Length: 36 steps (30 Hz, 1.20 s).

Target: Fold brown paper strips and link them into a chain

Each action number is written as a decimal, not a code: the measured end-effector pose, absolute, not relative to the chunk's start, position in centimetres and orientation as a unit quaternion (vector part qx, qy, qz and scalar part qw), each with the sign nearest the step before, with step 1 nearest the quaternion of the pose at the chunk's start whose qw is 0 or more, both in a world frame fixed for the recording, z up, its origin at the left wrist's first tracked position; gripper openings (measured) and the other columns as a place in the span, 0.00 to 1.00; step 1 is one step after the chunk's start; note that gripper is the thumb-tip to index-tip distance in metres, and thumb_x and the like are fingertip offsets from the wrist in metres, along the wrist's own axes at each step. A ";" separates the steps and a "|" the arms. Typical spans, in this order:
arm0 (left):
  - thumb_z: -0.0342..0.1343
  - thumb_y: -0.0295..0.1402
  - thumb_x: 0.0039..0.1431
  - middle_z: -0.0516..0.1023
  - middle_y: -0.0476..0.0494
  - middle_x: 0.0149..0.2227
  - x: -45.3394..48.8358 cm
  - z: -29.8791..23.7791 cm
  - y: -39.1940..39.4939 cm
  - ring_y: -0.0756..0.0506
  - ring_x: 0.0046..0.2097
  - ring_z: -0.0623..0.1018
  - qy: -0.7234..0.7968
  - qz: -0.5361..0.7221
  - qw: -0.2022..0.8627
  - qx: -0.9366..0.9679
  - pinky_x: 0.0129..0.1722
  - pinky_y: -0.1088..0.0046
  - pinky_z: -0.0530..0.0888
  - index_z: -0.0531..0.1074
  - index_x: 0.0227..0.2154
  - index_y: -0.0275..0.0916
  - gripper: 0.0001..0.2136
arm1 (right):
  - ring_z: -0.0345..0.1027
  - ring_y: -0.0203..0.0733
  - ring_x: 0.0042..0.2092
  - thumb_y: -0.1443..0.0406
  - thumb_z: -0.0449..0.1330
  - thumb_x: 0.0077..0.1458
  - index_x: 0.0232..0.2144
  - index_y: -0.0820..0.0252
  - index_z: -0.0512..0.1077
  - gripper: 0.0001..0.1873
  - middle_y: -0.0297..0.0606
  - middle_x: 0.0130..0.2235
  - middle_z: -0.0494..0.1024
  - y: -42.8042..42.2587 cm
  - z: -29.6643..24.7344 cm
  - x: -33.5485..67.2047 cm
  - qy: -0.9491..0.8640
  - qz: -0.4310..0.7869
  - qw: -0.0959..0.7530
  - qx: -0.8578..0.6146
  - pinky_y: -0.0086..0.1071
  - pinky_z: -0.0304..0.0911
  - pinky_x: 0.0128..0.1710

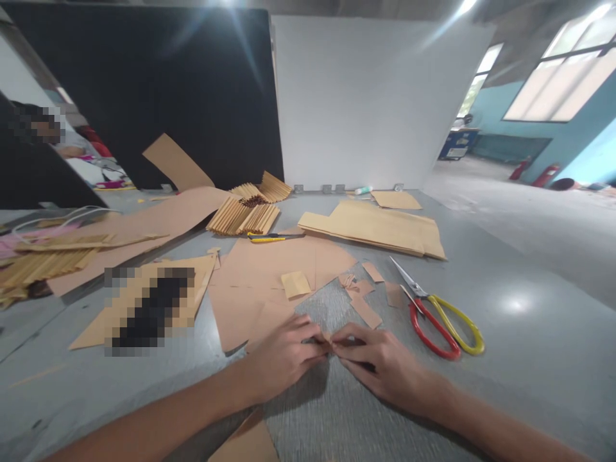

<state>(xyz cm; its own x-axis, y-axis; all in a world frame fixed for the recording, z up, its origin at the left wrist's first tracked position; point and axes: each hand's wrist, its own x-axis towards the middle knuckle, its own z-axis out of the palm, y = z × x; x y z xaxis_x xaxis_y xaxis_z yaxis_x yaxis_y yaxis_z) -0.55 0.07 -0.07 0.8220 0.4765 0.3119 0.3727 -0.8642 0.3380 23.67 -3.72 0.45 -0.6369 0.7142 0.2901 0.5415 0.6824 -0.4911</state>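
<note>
Head view: the left hand and right hand pinched a small brown paper piece, left of metal scissors with red and yellow handles.

And here's the grey table: scissors lying splayed at right, paper scraps just beside them, folded paper behind, a brown sheet leftward.

A: what's the room like?
B: kinda workshoppy tbh. a black panel and a white panel stand side by side at the back of a grey table.
A: and off to the right?
B: pale grey floor, blue-green wall, big dark-framed window.
A: lighting?
B: bright ceiling light, glare on the tabletop.
</note>
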 end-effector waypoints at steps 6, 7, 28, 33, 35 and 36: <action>0.52 0.29 0.70 0.78 0.43 0.43 -0.6 -0.1 0.2 0.44 0.46 0.73 0.214 0.207 0.151 0.943 0.50 0.66 0.69 0.78 0.43 0.39 0.09 | 0.75 0.40 0.45 0.70 0.53 0.69 0.47 0.55 0.78 0.14 0.40 0.48 0.77 -4.2 0.5 23.2 -0.887 0.154 0.223 -0.373 0.31 0.70 0.43; 0.52 0.28 0.70 0.78 0.43 0.43 -0.6 -0.1 0.2 0.44 0.46 0.73 0.212 0.208 0.153 0.943 0.50 0.66 0.69 0.78 0.43 0.39 0.09 | 0.75 0.40 0.45 0.70 0.53 0.69 0.47 0.56 0.77 0.14 0.40 0.49 0.77 -4.4 0.5 23.2 -0.887 0.152 0.218 -0.377 0.32 0.70 0.43; 0.46 0.26 0.72 0.78 0.36 0.53 -0.6 -0.4 -0.4 0.38 0.56 0.71 0.171 0.179 0.001 0.969 0.55 0.57 0.66 0.72 0.51 0.33 0.12 | 0.73 0.42 0.32 0.71 0.48 0.67 0.44 0.62 0.70 0.11 0.41 0.37 0.80 -5.2 -0.9 23.2 -0.919 0.045 0.190 -0.342 0.36 0.65 0.34; 0.47 0.26 0.72 0.78 0.36 0.51 -0.6 -0.3 -0.5 0.39 0.53 0.73 0.185 0.170 0.003 0.968 0.53 0.58 0.68 0.72 0.50 0.35 0.11 | 0.66 0.39 0.24 0.71 0.48 0.67 0.33 0.60 0.71 0.14 0.36 0.27 0.76 -5.6 -1.0 23.0 -0.925 -0.041 0.184 -0.329 0.36 0.55 0.25; 0.47 0.27 0.72 0.79 0.38 0.48 -0.5 -0.1 -0.4 0.40 0.51 0.73 0.188 0.181 0.028 0.965 0.51 0.61 0.69 0.73 0.48 0.36 0.10 | 0.62 0.38 0.22 0.72 0.49 0.66 0.27 0.59 0.70 0.16 0.34 0.23 0.72 -5.6 -1.1 23.1 -0.915 -0.071 0.214 -0.334 0.36 0.52 0.23; 0.47 0.27 0.72 0.79 0.38 0.47 -0.5 0.0 -0.4 0.41 0.51 0.73 0.189 0.189 0.042 0.963 0.51 0.62 0.70 0.74 0.47 0.36 0.10 | 0.61 0.38 0.21 0.72 0.50 0.66 0.25 0.58 0.69 0.17 0.33 0.22 0.71 -5.6 -1.2 23.2 -0.908 -0.080 0.229 -0.341 0.36 0.51 0.23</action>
